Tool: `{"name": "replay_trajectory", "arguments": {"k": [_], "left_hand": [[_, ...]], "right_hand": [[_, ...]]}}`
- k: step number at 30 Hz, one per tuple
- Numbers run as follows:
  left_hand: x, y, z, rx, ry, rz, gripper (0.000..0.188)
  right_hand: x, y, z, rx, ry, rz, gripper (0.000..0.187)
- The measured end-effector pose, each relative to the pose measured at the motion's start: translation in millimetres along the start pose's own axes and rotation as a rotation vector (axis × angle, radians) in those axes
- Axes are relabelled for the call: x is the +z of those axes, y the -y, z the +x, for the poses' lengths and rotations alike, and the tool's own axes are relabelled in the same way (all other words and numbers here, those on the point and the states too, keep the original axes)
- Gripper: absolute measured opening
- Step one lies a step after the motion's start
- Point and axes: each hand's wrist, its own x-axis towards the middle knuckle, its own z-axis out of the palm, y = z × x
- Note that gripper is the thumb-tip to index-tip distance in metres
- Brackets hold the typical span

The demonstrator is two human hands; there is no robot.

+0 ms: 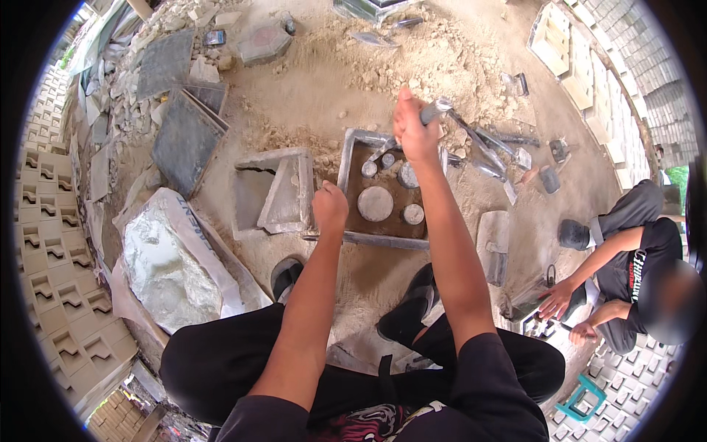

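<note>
In front of me lies a square mold frame (348,173) with a brown floor and several round pale discs, the largest being a pale disc (375,203). My right hand (417,132) is closed round a tool with a grey handle (434,111), raised over the frame's far right part. A narrow flat piece (382,150) shows below the fist inside the frame, apparently the tool's other end. My left hand (330,208) is a closed fist at the frame's left side; whatever is in it is hidden. Left of it lies a cracked grey open box-shaped block (296,188).
An open sack of white powder (166,261) stands at left, near dark flat slabs (185,140). Long metal tools (482,147) lie right of the frame, beside a pale block (492,243). Loose rubble (456,59) lies beyond. Another person (626,258) works at right, near a teal stool (582,398).
</note>
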Motion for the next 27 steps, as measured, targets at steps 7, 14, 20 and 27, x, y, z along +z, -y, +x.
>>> {"name": "replay_trajectory", "arguments": {"k": [7, 14, 20, 27], "left_hand": [[-7, 5, 2, -0.009, -0.026, 0.021, 0.057], [-3, 6, 1, -0.025, 0.002, 0.013, 0.057], [-1, 4, 3, -0.005, -0.001, 0.015, 0.058], [-7, 5, 4, -0.02, -0.006, 0.035, 0.057]], "right_hand": [[10, 29, 6, 0.017, 0.302, 0.048, 0.057], [22, 0, 9, 0.102, -0.159, -0.308, 0.062], [34, -4, -17, -0.151, -0.171, -0.329, 0.054], [46, 22, -4, -0.038, -0.092, -0.354, 0.051]]}}
